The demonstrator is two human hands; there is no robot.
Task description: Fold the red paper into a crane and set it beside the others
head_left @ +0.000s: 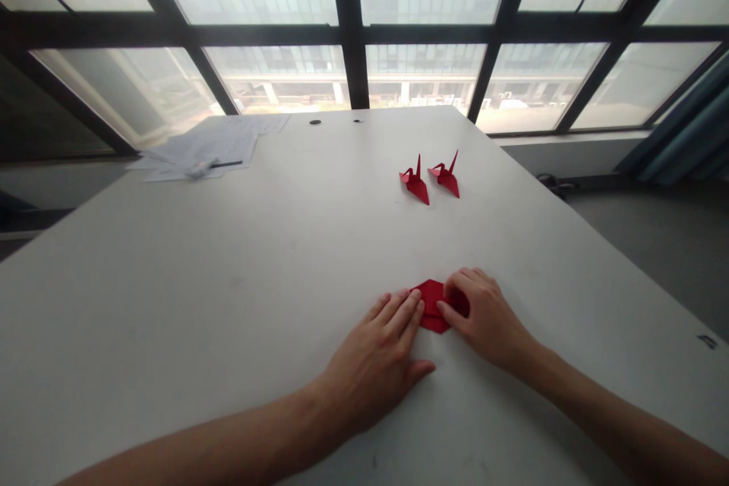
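Head view, and it's seemingly a fold in hand: left hand [376, 361] flat on the red paper [431, 295] on the table [239, 334], right hand [487, 315] pinching its right side, careful alignment called for next.

A folded red paper [431, 295] lies on the table [228, 304].

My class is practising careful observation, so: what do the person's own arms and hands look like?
The left hand and right hand wear no gloves, and no rings show. The left arm and right arm are bare, without visible sleeve, watch or bracelet.
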